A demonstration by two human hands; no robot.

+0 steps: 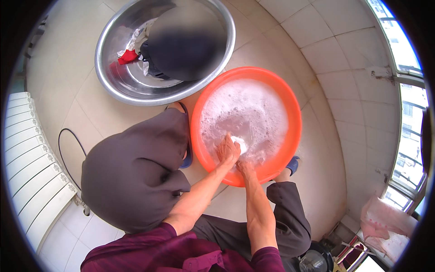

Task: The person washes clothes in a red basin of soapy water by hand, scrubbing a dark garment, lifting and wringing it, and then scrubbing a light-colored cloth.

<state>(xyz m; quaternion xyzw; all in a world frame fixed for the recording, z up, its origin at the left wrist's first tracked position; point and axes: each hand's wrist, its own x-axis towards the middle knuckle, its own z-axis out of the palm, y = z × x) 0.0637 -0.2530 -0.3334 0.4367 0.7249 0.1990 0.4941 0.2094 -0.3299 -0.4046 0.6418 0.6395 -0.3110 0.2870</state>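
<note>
An orange plastic basin (295, 124) filled with foamy, soapy water (253, 102) stands on the floor before me. Over its near side, my left hand (228, 149) grips a bunched white cloth (240, 144) at the water's surface. Close below it, my right hand (246, 166) reaches just inside the near rim, its fingers partly hidden by the suds and the left hand. Whether the right fingers also hold the cloth cannot be seen.
Beyond the basin to the left is a large metal tub (127, 97) containing dark, white and red clothes (128, 57), partly blurred. A white radiator (40, 163) lines the left wall, with a black cable (69, 131) nearby. A pink plastic bag (384, 221) sits at lower right.
</note>
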